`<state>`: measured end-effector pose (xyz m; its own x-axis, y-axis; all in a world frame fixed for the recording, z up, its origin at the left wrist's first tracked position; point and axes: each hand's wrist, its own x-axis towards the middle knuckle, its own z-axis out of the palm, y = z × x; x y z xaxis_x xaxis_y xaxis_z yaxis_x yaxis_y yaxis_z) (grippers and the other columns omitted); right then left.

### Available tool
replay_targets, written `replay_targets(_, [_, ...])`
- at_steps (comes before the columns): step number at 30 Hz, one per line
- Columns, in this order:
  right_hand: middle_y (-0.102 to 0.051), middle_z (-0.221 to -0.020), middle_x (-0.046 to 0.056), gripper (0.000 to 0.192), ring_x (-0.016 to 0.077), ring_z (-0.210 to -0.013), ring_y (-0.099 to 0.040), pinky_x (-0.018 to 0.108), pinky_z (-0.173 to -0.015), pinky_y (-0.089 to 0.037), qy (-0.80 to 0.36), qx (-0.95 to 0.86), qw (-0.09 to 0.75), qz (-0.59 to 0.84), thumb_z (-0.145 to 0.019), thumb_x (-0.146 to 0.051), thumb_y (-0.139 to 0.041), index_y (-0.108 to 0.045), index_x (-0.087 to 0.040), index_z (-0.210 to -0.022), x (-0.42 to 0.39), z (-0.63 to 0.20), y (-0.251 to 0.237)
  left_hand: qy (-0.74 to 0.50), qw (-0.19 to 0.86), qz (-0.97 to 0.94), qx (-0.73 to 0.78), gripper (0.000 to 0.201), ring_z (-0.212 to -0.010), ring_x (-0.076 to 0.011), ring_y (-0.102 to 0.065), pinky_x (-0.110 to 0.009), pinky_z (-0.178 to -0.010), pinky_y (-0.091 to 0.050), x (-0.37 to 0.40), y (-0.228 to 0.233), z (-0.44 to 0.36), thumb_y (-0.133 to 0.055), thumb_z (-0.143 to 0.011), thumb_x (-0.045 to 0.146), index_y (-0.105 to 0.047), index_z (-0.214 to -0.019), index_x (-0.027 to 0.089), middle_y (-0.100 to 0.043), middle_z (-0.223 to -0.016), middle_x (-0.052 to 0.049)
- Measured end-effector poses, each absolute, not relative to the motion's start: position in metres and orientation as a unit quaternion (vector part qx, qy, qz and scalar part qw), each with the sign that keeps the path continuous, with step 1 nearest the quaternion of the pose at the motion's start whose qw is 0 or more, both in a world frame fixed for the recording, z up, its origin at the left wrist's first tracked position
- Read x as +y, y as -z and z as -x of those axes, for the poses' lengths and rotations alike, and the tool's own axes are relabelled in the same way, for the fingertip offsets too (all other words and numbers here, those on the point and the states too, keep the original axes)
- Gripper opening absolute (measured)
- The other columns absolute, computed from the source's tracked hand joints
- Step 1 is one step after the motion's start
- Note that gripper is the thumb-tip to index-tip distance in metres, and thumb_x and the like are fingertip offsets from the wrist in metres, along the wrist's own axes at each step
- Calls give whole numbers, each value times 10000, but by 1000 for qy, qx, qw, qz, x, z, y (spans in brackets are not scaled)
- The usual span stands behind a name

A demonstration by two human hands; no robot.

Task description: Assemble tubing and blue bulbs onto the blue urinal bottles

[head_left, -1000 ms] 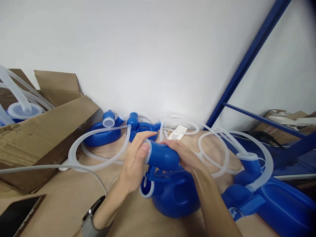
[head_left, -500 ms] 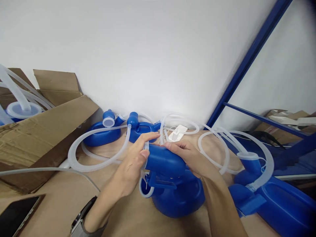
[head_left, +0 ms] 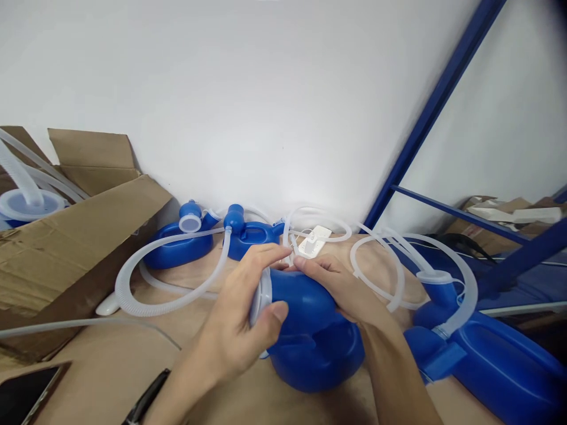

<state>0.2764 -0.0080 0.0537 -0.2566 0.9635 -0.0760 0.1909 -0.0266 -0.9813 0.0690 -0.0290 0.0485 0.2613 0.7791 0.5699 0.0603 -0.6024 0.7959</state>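
Note:
A blue plastic bottle (head_left: 310,342) with a wide neck lies on its side on the brown table in front of me. My left hand (head_left: 241,327) wraps round its neck end, the thumb pressed under the translucent white rim (head_left: 256,298). My right hand (head_left: 341,286) rests on top of the neck, its fingertips meeting those of the left hand. A thin clear tube (head_left: 290,239) runs just beyond the fingertips.
Two more blue bottles (head_left: 177,248) with a corrugated white hose (head_left: 146,304) lie by the wall. Another blue bottle (head_left: 500,366) with a hose lies at right. An open cardboard box (head_left: 66,248) stands at left, a phone (head_left: 22,398) at the lower left, blue rack bars (head_left: 425,127) at right.
The bottle has been turned and lowered, so its handle and dangling cap ring no longer show. My left thumb has shifted under the rim and both hands sit lower.

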Motion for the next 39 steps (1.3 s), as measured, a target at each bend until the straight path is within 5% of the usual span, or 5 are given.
replay_targets(4, [-773,-1001,84,698,199,-640,-681,243,-399,-468,-559,-582,396,438,-825,-847,-582,-786,-244,-1111,-11,-285,-59,-604,368,-632,317,220,-1031,-318,-690,-432,-965,-529,-28,-51,-76,-645,-908,351,-731,-1079,243,-742,-1083,-65])
replay_targets(11, [-687,-1250,67,912,275,-1024,-712,340,-799,-621,-508,-610,495,354,-617,-603,-941,-572,-335,-1407,-4,-281,-56,-638,482,-470,374,249,-978,-284,-671,-302,-697,-559,-22,-66,-68,-797,-778,445,-746,-879,223,-743,-1062,-52])
replay_targets(16, [-662,-1312,23,649,301,-1186,-656,363,-904,-593,-479,-671,463,324,-664,-455,-951,-654,-356,-1232,-13,-260,-54,-634,559,-387,367,464,-952,-292,-693,-367,-790,-596,-23,-73,-68,-587,-908,572,-748,-689,195,-753,-946,-90])
replay_targets(20, [-688,-1265,6,661,292,-1217,-639,406,-1035,-535,-435,-701,465,320,-604,-340,-991,-641,-336,-1165,-22,-249,-58,-632,546,-434,338,512,-988,-278,-672,-350,-868,-580,-23,-69,-64,-470,-981,525,-770,-728,196,-736,-914,-89])
replay_targets(39, [-690,-1180,-49,611,201,-1045,-679,347,-969,-550,-387,-740,448,320,-664,-282,-955,-648,-371,-1185,-34,-260,-68,-572,543,-530,312,369,-941,-250,-694,-338,-859,-587,-23,-65,-67,-530,-974,469,-791,-956,210,-752,-1005,-68])
